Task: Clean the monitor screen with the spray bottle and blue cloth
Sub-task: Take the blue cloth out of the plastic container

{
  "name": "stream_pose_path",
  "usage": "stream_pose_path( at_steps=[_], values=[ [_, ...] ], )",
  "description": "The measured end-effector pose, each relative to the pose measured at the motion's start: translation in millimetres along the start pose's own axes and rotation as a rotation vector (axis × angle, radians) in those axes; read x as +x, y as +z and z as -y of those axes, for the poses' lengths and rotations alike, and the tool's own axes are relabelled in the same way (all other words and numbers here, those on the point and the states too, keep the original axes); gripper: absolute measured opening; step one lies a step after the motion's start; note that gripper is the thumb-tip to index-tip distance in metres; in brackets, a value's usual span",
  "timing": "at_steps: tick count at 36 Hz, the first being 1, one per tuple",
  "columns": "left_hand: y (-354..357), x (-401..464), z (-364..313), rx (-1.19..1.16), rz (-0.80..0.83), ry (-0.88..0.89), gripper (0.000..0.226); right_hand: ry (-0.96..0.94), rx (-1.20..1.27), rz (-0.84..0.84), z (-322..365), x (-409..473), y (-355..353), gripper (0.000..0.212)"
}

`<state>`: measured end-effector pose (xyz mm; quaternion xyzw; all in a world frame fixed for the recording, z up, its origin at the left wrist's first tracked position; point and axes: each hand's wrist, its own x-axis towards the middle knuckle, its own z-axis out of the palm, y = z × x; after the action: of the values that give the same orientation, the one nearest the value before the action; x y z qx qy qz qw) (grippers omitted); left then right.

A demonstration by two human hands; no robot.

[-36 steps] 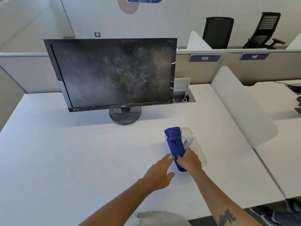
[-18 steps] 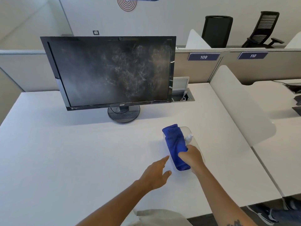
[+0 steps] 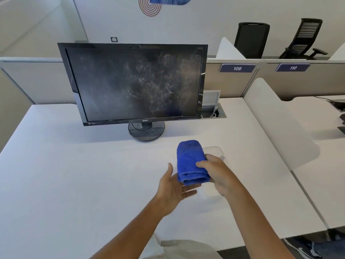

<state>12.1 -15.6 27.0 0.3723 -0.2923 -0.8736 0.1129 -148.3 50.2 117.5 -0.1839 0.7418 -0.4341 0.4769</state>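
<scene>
A black monitor (image 3: pixel 134 85) stands on the white desk (image 3: pixel 74 174), its dark screen covered with whitish smudges. My right hand (image 3: pixel 220 172) grips a folded blue cloth (image 3: pixel 190 161) and holds it above a clear tray (image 3: pixel 216 150) in front of the monitor's stand. My left hand (image 3: pixel 173 186) is open, palm up, just under the near end of the cloth. A small pale piece that may be the spray bottle (image 3: pixel 223 157) shows behind my right hand; most of it is hidden.
A white curved divider (image 3: pixel 276 124) borders the desk on the right. An open cable box (image 3: pixel 212 111) sits behind the monitor's right corner. Low partitions with signs 109 and 110 and two black office chairs (image 3: pixel 250 38) stand beyond.
My right hand has lifted the blue cloth out of the tray. My left hand turned palm up and moved under the cloth.
</scene>
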Motion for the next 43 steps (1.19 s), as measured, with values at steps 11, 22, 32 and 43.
stream_pose_path(
  at_steps=[11,22,32,43],
  values=[
    [-65.6,-3.7,-30.9,-0.149,-0.168,0.121,0.049,0.076,0.019,0.263,-38.4,8.2,64.1,0.036],
    [-106.8,-6.4,-14.0,0.393,-0.309,0.098,0.057,0.171,-0.172,0.273,-97.2,26.1,98.1,0.047],
    [-112.2,-2.1,-2.7,0.708,-0.372,0.125,0.067,0.135,-0.381,0.186,-128.5,33.3,99.9,0.044],
    [-109.8,8.3,-7.1,1.114,-0.633,0.125,0.082,-0.307,-0.637,-0.015,-111.2,46.3,69.6,0.034]
  ],
)
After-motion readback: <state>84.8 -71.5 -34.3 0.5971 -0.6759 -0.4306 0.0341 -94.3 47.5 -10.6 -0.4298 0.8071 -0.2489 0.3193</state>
